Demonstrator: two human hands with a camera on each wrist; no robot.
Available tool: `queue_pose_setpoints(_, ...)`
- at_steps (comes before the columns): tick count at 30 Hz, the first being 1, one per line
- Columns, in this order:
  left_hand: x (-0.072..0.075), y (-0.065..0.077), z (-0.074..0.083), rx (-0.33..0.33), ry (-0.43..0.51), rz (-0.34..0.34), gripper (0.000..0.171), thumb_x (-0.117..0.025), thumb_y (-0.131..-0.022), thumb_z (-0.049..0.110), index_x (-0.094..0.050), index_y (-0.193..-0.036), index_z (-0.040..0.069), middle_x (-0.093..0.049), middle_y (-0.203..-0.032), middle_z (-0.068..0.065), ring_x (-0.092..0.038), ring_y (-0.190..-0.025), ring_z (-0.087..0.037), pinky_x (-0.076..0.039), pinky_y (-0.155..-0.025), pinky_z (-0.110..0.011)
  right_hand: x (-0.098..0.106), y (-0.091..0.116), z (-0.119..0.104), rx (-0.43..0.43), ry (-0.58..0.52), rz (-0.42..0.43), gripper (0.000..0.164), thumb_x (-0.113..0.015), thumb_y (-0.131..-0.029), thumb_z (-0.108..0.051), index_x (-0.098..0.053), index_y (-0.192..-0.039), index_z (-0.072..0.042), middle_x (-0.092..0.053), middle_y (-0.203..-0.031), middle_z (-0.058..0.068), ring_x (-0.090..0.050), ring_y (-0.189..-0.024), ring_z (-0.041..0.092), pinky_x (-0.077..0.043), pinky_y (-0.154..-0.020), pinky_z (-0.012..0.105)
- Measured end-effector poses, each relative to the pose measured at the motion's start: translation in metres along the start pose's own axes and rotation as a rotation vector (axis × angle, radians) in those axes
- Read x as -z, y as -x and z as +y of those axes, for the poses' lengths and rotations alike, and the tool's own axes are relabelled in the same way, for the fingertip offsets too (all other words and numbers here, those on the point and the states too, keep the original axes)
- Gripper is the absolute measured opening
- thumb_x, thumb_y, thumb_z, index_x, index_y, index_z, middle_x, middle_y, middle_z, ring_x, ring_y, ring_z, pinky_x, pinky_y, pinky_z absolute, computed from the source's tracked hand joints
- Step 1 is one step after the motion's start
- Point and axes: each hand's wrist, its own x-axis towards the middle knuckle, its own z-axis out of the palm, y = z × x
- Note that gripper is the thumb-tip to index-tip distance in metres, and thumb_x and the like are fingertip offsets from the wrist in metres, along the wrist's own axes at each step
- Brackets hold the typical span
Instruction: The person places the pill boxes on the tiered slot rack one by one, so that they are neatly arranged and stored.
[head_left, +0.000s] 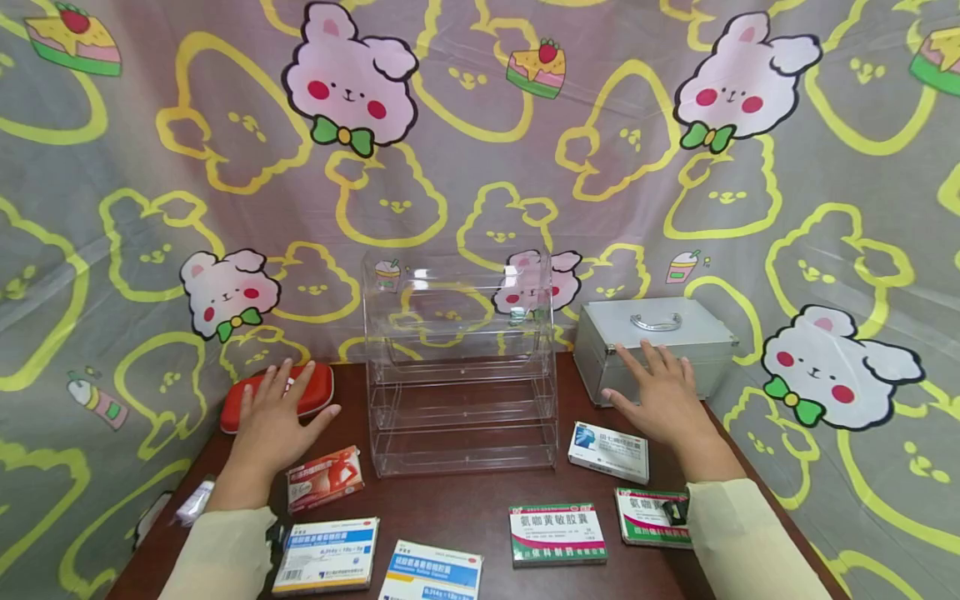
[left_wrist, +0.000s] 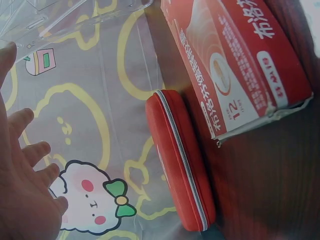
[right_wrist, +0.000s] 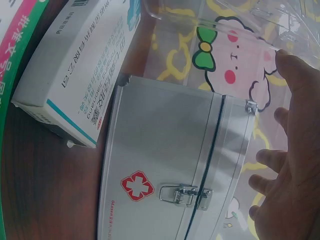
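Observation:
Fingers spread, my left hand is held over the left of the table in front of a red zip case and grips nothing. A red medicine box lies beside that wrist; in the left wrist view the zip case shows its zipper. My right hand, also spread and holding nothing, is in front of a silver first-aid case. The right wrist view shows the case's latch and red cross emblem. A white medicine box lies near the right hand. Between the hands stands a clear tiered rack.
Two blue-and-white medicine boxes lie at the front left. Two green-and-pink ones lie at the front right, one wholly visible, the other partly behind the right wrist. A patterned curtain surrounds the dark table.

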Motion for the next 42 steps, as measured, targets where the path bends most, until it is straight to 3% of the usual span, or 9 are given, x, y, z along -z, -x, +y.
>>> queue_pose_setpoints(13,0.003,0.005,-0.002,0.001,0.01,-0.037,0.101,-0.069,-0.098,0.062,-0.028,-0.172,0.007,-0.018,-0.175,-0.035,-0.012,-0.162,-0.058,0.001,-0.131,-0.079,0.004,-0.001,-0.01,-0.001,-0.028,-0.004,0.089,-0.064,-0.103,-0.061,-0.029,-0.174,-0.019,-0.023,-0.178,0.028,-0.019,-0.161,0.057,-0.012,-0.127,0.082)
queue_pose_setpoints(20,0.003,0.015,-0.004,0.025,0.031,-0.12,0.102,-0.074,-0.097,0.059,-0.03,-0.171,0.004,-0.024,-0.172,-0.037,-0.021,-0.156,-0.064,-0.011,-0.127,-0.083,0.002,-0.007,-0.026,0.042,-0.112,0.011,0.09,-0.066,-0.106,-0.053,-0.027,-0.174,-0.01,-0.025,-0.177,0.029,-0.02,-0.163,0.054,-0.016,-0.131,0.076)
queue_pose_setpoints(26,0.002,0.019,-0.01,0.038,0.02,-0.189,0.109,-0.071,-0.093,0.071,-0.031,-0.171,0.005,-0.029,-0.17,-0.037,-0.029,-0.152,-0.065,-0.029,-0.118,-0.085,0.001,-0.009,-0.041,0.082,-0.246,0.019,0.088,-0.067,-0.106,-0.048,-0.026,-0.174,-0.009,-0.027,-0.177,0.027,-0.023,-0.163,0.053,-0.021,-0.132,0.073)
queue_pose_setpoints(30,0.001,0.024,-0.016,0.055,0.049,-0.243,0.116,-0.071,-0.091,0.077,-0.031,-0.17,0.003,-0.034,-0.167,-0.038,-0.033,-0.151,-0.065,-0.033,-0.116,-0.084,-0.006,-0.009,-0.052,0.081,-0.334,0.001,0.088,-0.068,-0.106,-0.048,-0.026,-0.174,-0.011,-0.027,-0.178,0.025,-0.026,-0.162,0.053,-0.026,-0.129,0.076)
queue_pose_setpoints(34,-0.003,0.03,-0.023,0.043,0.074,-0.273,0.113,-0.076,-0.09,0.07,-0.036,-0.167,-0.002,-0.04,-0.164,-0.038,-0.038,-0.149,-0.063,-0.038,-0.116,-0.082,-0.015,-0.011,-0.062,0.067,-0.397,-0.017,0.09,-0.07,-0.105,-0.049,-0.026,-0.174,-0.011,-0.031,-0.177,0.024,-0.033,-0.159,0.053,-0.031,-0.127,0.076)
queue_pose_setpoints(42,-0.013,0.038,-0.033,0.084,0.107,-0.354,0.106,-0.085,-0.088,0.059,-0.042,-0.164,-0.001,-0.045,-0.162,-0.036,-0.044,-0.147,-0.06,-0.042,-0.114,-0.081,-0.028,-0.016,-0.081,-0.007,-0.601,-0.074,0.092,-0.076,-0.102,-0.048,-0.029,-0.174,-0.015,-0.05,-0.166,0.025,-0.048,-0.152,0.049,-0.042,-0.121,0.072)
